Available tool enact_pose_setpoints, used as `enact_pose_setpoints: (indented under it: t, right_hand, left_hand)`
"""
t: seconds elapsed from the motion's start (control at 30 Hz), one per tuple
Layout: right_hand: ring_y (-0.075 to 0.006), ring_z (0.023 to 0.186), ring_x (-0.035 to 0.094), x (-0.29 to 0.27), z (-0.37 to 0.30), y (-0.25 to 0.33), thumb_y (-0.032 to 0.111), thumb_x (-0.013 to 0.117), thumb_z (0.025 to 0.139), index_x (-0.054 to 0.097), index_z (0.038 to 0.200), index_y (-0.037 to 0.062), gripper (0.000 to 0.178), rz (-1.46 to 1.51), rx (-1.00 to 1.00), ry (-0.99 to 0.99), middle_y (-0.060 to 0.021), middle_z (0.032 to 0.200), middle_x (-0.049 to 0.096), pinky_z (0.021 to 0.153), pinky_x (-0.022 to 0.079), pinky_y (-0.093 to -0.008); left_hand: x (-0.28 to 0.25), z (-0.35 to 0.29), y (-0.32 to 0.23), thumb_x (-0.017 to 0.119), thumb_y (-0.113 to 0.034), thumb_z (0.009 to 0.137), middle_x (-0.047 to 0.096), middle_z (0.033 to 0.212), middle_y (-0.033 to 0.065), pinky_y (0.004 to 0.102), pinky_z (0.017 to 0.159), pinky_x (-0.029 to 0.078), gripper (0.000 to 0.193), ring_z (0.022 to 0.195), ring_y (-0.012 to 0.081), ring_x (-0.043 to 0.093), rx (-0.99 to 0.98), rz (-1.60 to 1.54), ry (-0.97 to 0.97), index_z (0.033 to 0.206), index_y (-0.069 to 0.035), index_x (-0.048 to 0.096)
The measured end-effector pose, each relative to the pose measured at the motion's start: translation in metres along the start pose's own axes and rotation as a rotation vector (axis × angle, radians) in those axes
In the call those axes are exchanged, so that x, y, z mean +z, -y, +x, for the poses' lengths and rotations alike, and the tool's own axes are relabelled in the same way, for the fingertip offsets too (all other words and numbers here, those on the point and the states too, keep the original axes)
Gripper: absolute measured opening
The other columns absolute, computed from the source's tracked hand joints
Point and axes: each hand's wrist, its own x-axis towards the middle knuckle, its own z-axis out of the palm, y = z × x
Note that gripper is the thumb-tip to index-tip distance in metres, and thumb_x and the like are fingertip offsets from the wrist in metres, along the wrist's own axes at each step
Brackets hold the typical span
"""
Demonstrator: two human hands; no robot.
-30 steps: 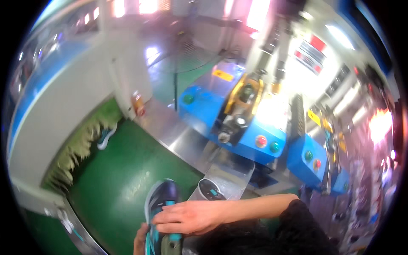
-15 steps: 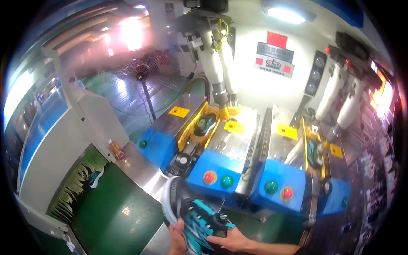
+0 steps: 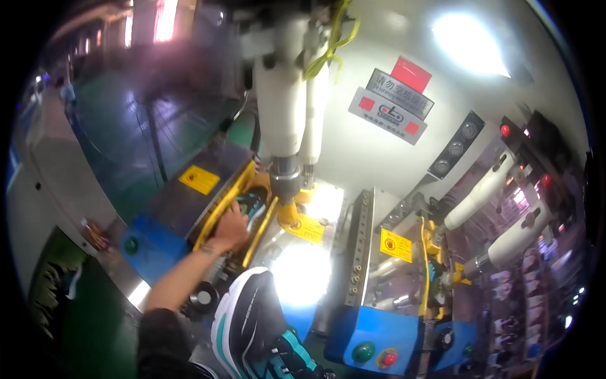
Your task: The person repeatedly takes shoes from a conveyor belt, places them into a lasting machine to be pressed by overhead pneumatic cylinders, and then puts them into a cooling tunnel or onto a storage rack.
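Observation:
My left hand (image 3: 231,228) reaches into the left press, between its yellow side pads. Its fingers are closed on a black, teal and white sneaker (image 3: 254,203) seated there, though the hand partly covers it. A second sneaker (image 3: 255,316), black with teal trim and a white sole, is held up close in the lower middle, its toe pointing up. Whatever grips this near sneaker lies outside the picture, and my right hand does not show. Above the left press hangs a white cylinder (image 3: 281,114) with a yellow foot (image 3: 288,216).
On the right, another press (image 3: 394,328) with yellow pads (image 3: 424,265) holds a shoe under slanted white cylinders (image 3: 483,189). Green and red buttons (image 3: 388,359) sit on its blue front. A bottle (image 3: 95,234) stands at the left, and shoe racks (image 3: 517,303) are at the far right.
My left hand has let go of the near sneaker and reached forward to the one in the left press. My right hand has dropped out of view. The head view has moved closer to the machine.

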Motion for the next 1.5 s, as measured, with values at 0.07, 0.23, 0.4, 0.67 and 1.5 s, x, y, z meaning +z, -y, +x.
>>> enact_pose_setpoints:
  t: [0.07,0.23,0.4,0.67,1.5]
  right_hand:
    - [-0.0218,0.099,0.056,0.004,0.009,0.014,0.024,0.078,0.074,0.055,0.12,-0.0005,0.058,0.153,0.199,-0.094,-0.0109,0.11,0.059,0.086,0.047,-0.0377]
    - [-0.0107,0.053,0.049,0.013,0.023,-0.003,0.013,0.073,0.077,0.056,0.087,0.0065,0.02,0.411,0.475,-0.261,-0.0001,0.066,0.053,0.045,0.039,-0.0268]
    - [-0.0147,0.081,0.062,0.029,0.154,0.073,0.019,0.075,0.078,0.056,0.116,0.0013,0.046,0.575,0.075,-0.028,-0.0057,0.091,0.065,0.077,0.051,-0.0294]
    - [-0.0341,0.11,0.058,0.049,0.418,0.182,0.019,0.071,0.073,0.05,0.119,-0.007,0.057,-0.163,-0.079,0.001,-0.0216,0.122,0.057,0.09,0.048,-0.0393]
    - [-0.0324,0.091,0.054,0.127,0.28,0.117,0.024,0.07,0.075,0.056,0.107,0.0025,0.041,-0.672,-1.027,0.01,-0.015,0.097,0.053,0.079,0.046,-0.0394]
  left_hand:
    - [-0.006,0.016,0.009,0.056,-0.02,0.083,0.06,0.101,0.0309,0.0467,0.084,0.048,0.038,0.088,0.0404,0.06,-0.002,-0.141,-0.061,0.111,0.006,0.056]
    - [-0.116,0.043,-0.009,0.065,-0.019,0.086,0.063,0.094,0.0055,0.031,0.07,0.046,0.027,0.085,0.014,0.059,-0.384,-1.276,0.366,0.104,0.001,0.06]
    - [-0.259,-0.175,0.065,0.052,-0.02,0.096,0.051,0.13,0.0137,0.0401,0.1,0.044,0.048,0.119,0.0252,0.052,-0.275,-1.466,-0.43,0.137,0.002,0.039]
    - [-0.328,-0.482,0.007,0.059,-0.026,0.094,0.052,0.128,0.0275,0.0392,0.097,0.043,0.058,0.114,0.0332,0.054,-1.111,-0.403,-0.869,0.132,0.014,0.041]
    - [-0.162,-0.275,-0.011,0.075,-0.031,0.074,0.055,0.116,0.0282,0.0454,0.091,0.045,0.074,0.103,0.0411,0.055,-0.476,-0.21,0.106,0.127,0.01,0.043]
